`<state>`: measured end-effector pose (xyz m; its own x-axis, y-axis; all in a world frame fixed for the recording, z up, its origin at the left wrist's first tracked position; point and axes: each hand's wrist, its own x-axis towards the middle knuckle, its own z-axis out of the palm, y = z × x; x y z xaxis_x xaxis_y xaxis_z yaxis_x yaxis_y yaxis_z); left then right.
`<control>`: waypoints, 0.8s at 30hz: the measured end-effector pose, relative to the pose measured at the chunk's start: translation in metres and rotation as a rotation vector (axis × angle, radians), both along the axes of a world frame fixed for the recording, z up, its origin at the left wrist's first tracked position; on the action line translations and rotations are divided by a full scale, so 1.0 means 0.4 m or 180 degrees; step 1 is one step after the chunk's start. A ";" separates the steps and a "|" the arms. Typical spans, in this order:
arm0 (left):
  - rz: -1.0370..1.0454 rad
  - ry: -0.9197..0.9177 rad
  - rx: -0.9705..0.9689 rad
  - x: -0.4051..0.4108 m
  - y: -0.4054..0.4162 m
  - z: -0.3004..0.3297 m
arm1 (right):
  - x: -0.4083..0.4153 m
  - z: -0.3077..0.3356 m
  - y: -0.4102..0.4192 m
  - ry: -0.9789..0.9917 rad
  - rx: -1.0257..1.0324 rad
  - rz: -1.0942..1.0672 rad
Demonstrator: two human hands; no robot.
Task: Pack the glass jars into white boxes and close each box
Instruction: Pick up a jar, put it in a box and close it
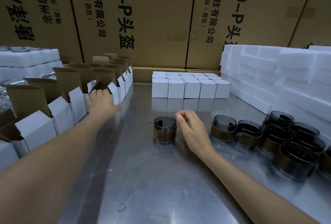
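One smoky glass jar (pixel 165 129) with a brown band stands alone on the metal table (pixel 143 179), mid-frame. My right hand (pixel 192 129) hovers just right of it, fingers loosely curled, holding nothing. My left hand (pixel 100 99) reaches to the left row of open white boxes (pixel 62 111) with raised brown flaps and grips the rim of one open box (pixel 113 92). Several more banded jars (pixel 279 139) cluster at the right. Closed white boxes (pixel 189 87) sit in a block at the back centre.
Stacked white foam pieces (pixel 279 76) fill the back right. White foam trays (pixel 28 59) holding jars stand at the back left. Large brown cartons (pixel 152 17) form a wall behind the table.
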<state>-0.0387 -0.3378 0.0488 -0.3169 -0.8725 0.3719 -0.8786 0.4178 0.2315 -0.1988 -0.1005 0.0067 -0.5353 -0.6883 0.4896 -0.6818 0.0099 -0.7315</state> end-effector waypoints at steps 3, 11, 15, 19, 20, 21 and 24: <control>-0.0074 -0.0003 -0.0350 -0.016 0.014 -0.001 | -0.001 0.000 -0.002 -0.0019 0.0029 -0.0013; -0.1434 0.0807 -0.0203 -0.066 0.174 -0.009 | 0.007 0.004 -0.001 -0.0327 0.0249 0.0348; -0.1734 0.1149 -0.0034 -0.095 0.253 0.012 | 0.015 0.012 0.004 -0.0410 0.0226 0.0489; -0.1905 0.1125 0.0107 -0.107 0.315 0.016 | 0.025 0.023 0.015 -0.0337 -0.0067 0.0501; -0.1946 0.1094 0.0130 -0.106 0.329 0.013 | 0.024 0.025 0.018 -0.0371 -0.0176 0.0443; -0.1993 0.1099 0.0123 -0.105 0.340 0.009 | 0.022 0.026 0.020 -0.0417 -0.0276 0.0365; -0.2207 0.1462 -0.0184 -0.094 0.368 0.001 | 0.015 0.029 0.020 -0.0568 -0.0495 0.0123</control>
